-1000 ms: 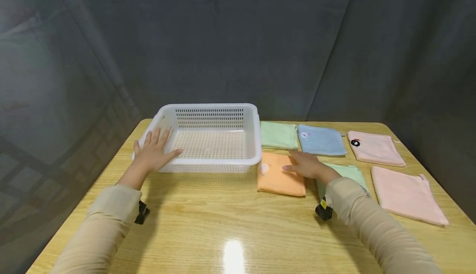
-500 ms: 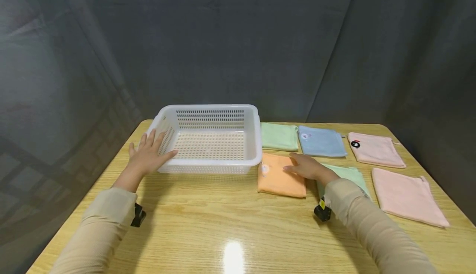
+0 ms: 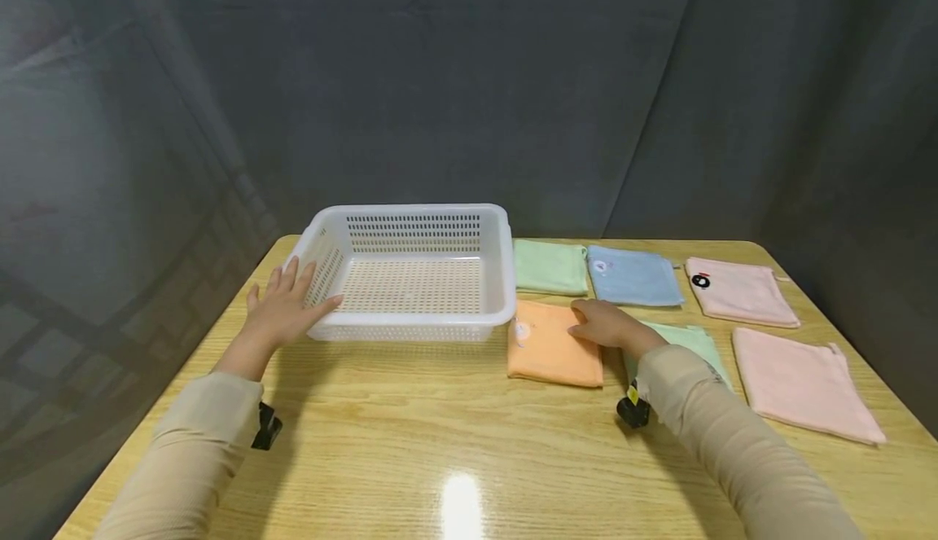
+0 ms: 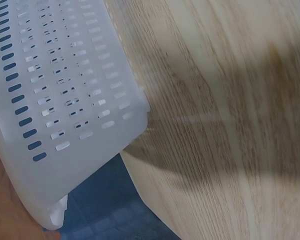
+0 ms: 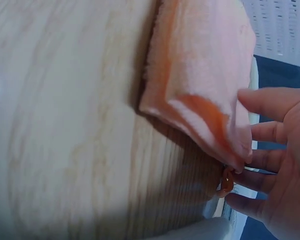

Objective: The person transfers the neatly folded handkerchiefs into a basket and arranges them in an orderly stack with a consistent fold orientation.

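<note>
In the head view, my left hand [image 3: 277,318] is spread over the left side of the white basket [image 3: 418,321]. The left wrist view shows part of the hand [image 4: 7,210] beside the basket's wall [image 4: 80,165]. My right hand [image 3: 610,327] touches the upper right part of the folded orange cloth [image 3: 550,357], which lies flat on the table. In the right wrist view, the thumb of that hand [image 5: 285,145] rests at the edge of the cloth [image 5: 205,55], with the other fingers extended along its looped corner.
Green [image 3: 551,267], blue [image 3: 636,277] and pink [image 3: 742,291] cloths lie along the back of the wooden table [image 3: 410,426]. Another green cloth [image 3: 692,344] lies partly under my right arm, and a larger pink one [image 3: 806,381] at far right. A dark curtain [image 3: 454,100] stands behind.
My left hand has shifted slightly left and toward me along the basket's left side. My right thumb has moved a little right over the orange cloth, closer to the other fingers.
</note>
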### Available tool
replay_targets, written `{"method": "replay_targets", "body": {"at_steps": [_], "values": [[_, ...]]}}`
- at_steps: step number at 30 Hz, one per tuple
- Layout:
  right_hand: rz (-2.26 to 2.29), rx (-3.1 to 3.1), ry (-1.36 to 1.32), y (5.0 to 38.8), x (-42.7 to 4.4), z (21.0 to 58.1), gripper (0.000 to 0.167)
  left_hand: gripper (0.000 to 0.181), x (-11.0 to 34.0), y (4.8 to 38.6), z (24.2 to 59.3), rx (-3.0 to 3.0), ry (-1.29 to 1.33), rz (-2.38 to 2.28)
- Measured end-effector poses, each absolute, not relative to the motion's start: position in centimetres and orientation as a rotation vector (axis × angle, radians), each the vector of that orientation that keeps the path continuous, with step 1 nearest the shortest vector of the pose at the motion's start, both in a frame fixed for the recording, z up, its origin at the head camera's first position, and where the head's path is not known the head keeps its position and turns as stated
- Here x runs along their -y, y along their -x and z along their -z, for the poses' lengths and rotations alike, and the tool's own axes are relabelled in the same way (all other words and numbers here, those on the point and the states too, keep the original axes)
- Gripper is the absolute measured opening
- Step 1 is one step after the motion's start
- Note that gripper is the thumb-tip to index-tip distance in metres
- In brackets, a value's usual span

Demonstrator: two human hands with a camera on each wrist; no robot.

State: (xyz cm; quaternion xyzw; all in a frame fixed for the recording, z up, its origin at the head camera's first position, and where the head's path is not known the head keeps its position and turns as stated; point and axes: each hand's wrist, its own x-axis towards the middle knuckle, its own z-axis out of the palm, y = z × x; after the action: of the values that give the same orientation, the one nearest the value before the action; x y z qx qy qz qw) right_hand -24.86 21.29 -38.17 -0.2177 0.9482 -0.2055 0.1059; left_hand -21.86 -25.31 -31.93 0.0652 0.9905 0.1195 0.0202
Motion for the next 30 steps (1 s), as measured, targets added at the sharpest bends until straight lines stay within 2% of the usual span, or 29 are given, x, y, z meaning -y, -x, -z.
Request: {"method": "replay_targets", "body": {"at_steps": [9, 16, 30], "values": [[0.509, -2.892, 0.715, 25.0, -21.1, 38.3, 0.016, 0.087, 25.6, 22.0, 32.1, -3.056, -0.195, -0.381], [0.442, -2.907, 0.629, 25.2, -20.5, 38.2, 0.042, 0.087, 26.0, 22.1, 31.9, -3.045, -0.174, -0.371], [0.409, -2.859, 0.499, 25.1, -19.9, 38.1, 0.045, 0.088, 26.8, 22.2, 32.3, -3.048, -0.161, -0.381]]}}
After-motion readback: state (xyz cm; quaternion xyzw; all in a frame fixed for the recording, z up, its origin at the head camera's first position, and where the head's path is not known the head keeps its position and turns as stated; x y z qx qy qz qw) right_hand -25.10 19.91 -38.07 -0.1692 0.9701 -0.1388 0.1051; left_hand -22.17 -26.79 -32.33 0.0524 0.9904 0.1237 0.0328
